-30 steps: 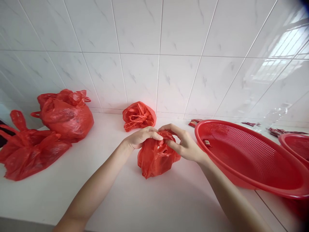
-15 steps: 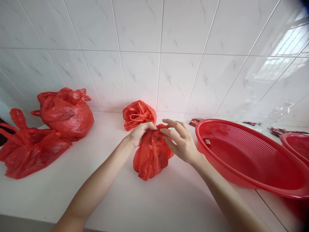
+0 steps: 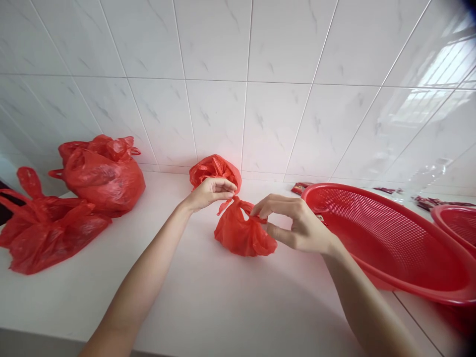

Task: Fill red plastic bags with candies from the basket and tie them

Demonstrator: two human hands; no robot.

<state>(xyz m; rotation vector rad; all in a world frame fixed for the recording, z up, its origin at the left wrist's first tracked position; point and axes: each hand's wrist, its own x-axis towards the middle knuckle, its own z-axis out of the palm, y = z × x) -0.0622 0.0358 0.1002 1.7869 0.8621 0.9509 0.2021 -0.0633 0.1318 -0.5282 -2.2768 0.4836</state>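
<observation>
A small red plastic bag (image 3: 243,235) is on the white counter in front of me, its top drawn into a knot or twist. My left hand (image 3: 211,192) pinches the bag's top on the left. On the right, my right hand (image 3: 293,220) grips a handle loop of the same bag between thumb and fingers. The bag's contents are hidden. Just behind my left hand, against the wall, sits another red plastic bag (image 3: 219,166) with a gathered top.
To the left stand a full red bag (image 3: 102,178) and a flatter red bag (image 3: 55,235). A big red perforated basket (image 3: 372,267) takes up the right, beside small wrapped packets (image 3: 299,188), a clear plastic bottle (image 3: 427,176) and a second red basket (image 3: 455,223). A tiled wall (image 3: 215,119) rises behind.
My hands have moved apart, the right one outward with a handle loop, the left slightly up and left. The bag's top is now pulled sideways and its body sits higher and wider.
</observation>
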